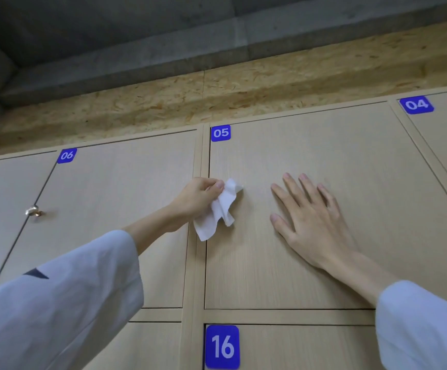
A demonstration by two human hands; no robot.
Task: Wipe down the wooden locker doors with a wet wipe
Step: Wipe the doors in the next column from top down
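Left hand (199,194) pinches wet wipe (218,209), seemingly against door 05 (284,263); right hand (308,220) flat.

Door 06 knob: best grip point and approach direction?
Pinch the round brass knob by its rim, coming straight at the face of door 06. It is small and stands proud of the flat panel near the door's left edge, clear all round. The left hand holds the wipe.
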